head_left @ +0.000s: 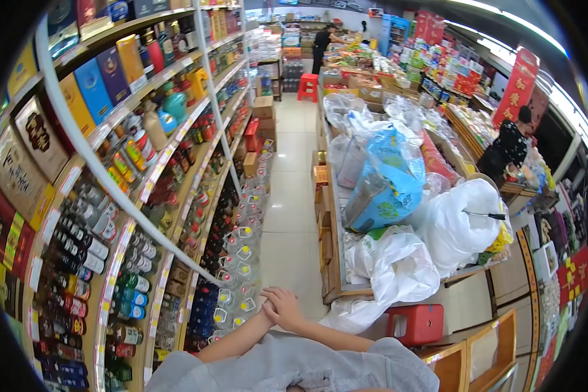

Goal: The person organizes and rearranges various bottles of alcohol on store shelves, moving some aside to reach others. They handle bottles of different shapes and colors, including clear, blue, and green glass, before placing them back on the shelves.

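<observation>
My two hands meet low in the middle of the head view, in front of a grey shirt. My right hand lies across the end of my left forearm, its fingers curled over my left hand. Most of the left hand, including its fingers, is hidden beneath the right. No item shows in either hand. Nearest to them, on the floor to the left, stand rows of clear plastic jugs with yellow and red caps.
Bottle shelves line the left. On the right, a display table bears a blue bag and white plastic bags. A red stool stands below. One person is far down the aisle, another at right.
</observation>
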A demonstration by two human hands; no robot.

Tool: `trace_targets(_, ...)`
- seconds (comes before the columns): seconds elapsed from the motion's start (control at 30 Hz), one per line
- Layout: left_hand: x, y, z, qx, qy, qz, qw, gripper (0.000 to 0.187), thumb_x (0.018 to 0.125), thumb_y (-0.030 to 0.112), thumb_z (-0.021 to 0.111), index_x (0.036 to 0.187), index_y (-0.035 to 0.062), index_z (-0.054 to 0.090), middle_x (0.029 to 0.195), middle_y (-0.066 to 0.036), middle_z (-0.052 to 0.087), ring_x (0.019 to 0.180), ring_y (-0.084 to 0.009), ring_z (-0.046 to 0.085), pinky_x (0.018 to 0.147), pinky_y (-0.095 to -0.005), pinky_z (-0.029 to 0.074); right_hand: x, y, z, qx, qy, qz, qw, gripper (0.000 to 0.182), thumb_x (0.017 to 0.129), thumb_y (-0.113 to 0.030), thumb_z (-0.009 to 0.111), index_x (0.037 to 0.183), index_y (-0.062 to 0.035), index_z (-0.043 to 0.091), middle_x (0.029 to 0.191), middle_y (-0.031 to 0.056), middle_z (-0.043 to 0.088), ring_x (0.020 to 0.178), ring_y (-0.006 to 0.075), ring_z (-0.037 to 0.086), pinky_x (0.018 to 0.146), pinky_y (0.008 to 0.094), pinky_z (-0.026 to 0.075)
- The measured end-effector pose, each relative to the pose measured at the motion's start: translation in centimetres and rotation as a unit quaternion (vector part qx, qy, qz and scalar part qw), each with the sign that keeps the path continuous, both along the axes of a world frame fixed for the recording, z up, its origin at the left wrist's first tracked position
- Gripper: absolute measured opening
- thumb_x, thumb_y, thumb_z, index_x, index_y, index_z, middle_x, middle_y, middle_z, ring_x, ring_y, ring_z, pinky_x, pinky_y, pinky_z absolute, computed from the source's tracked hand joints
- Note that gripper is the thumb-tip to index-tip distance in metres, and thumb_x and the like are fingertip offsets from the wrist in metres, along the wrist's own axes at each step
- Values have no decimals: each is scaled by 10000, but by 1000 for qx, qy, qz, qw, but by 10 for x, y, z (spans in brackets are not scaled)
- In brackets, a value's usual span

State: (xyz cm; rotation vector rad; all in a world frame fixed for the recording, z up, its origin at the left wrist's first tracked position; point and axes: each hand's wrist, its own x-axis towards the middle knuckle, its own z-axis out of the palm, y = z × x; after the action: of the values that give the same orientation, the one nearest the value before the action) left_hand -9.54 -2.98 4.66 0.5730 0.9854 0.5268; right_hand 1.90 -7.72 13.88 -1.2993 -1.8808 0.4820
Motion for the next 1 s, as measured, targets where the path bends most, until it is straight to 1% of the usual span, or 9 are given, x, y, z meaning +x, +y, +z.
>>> trace_targets(0.2, 13, 31, 6, -48, 3, -70, 996, 526, 1054, 540, 483, 1412, 170, 594, 1427, -33, 625, 1325, -204, 601, 1086, -422, 503, 33, 24, -20, -61, 69, -70, 993, 348, 1022, -293, 610, 1268, -59, 694, 1241, 147, 688, 1182, 358, 616, 1055, 475, 448)
trace_targets(0.3, 21, 45, 28, -87, -4, -73, 993, 375, 1098, 417, 491, 1315, 144, 626, 1315, -61, 684, 1252, -197, 653, 1037, -415, 564, 42, 31, -18, -132, 98, -89, 982, 361, 1045, -282, 580, 1320, -68, 675, 1273, 171, 669, 1226, 369, 585, 1087, 474, 426)
trace_targets(0.5, 41, 113, -30, -74, -43, -100, 991, 325, 1091, 386, 532, 1319, 176, 630, 1311, -51, 689, 1192, -204, 681, 965, -399, 588, 53, 84, -34, -146, 115, -144, 972, 381, 1052, -301, 593, 1326, -45, 661, 1270, 198, 667, 1179, 386, 623, 1040, 470, 485)
trace_targets(0.6, 52, 166, -35, -99, -79, -90, 988, 340, 1101, 260, 477, 1380, 102, 590, 1332, -78, 680, 1222, -235, 671, 1054, -412, 540, 58, 137, -42, -198, 164, -161, 953, 379, 1055, -287, 592, 1351, -55, 646, 1294, 200, 657, 1198, 390, 620, 1043, 464, 494)
trace_targets(0.7, 65, 240, -34, 17, 16, -41, 999, 340, 1099, 231, 492, 1386, 68, 575, 1323, -99, 681, 1182, -241, 690, 1030, -374, 549, 57, 211, -41, -213, 208, -171, 939, 412, 1060, -285, 597, 1396, -48, 624, 1324, 201, 651, 1213, 363, 625, 1042, 446, 501)
trace_targets(0.73, 62, 266, -28, 120, 16, -31, 992, 354, 1090, 173, 517, 1411, 26, 538, 1318, -136, 682, 1175, -256, 692, 1017, -353, 549, 55, 238, -34, -213, 224, -163, 937, 437, 1059, -292, 605, 1419, -46, 608, 1343, 202, 643, 1227, 355, 623, 1041, 438, 502)
trace_targets(0.83, 45, 333, 15, 357, 104, -27, 928, 407, 1097, 201, 531, 1460, 17, 506, 1360, -145, 653, 1186, -247, 670, 1054, -366, 517, 56, 324, -25, -199, 245, -135, 939, 518, 1057, -313, 624, 1490, -38, 553, 1398, 201, 617, 1270, 327, 613, 1043, 417, 503)
trace_targets(0.9, 39, 363, 38, 372, 99, 6, 923, 499, 1077, 134, 547, 1540, 2, 416, 1494, -189, 550, 1311, -268, 598, 1090, -378, 500, 55, 378, -30, -174, 230, -120, 950, 575, 1059, -326, 633, 1536, -32, 505, 1437, 195, 598, 1303, 306, 600, 1047, 409, 498)
trace_targets(1.0, 40, 413, 34, 392, 129, 2, 911, 565, 1050, 72, 566, 1579, 15, 378, 1573, -209, 451, 1405, -307, 527, 1075, -385, 533, 53, 436, -26, -261, 336, -126, 896, 615, 1063, -333, 643, 1566, -30, 458, 1472, 174, 576, 1347, 292, 571, 1059, 407, 491)
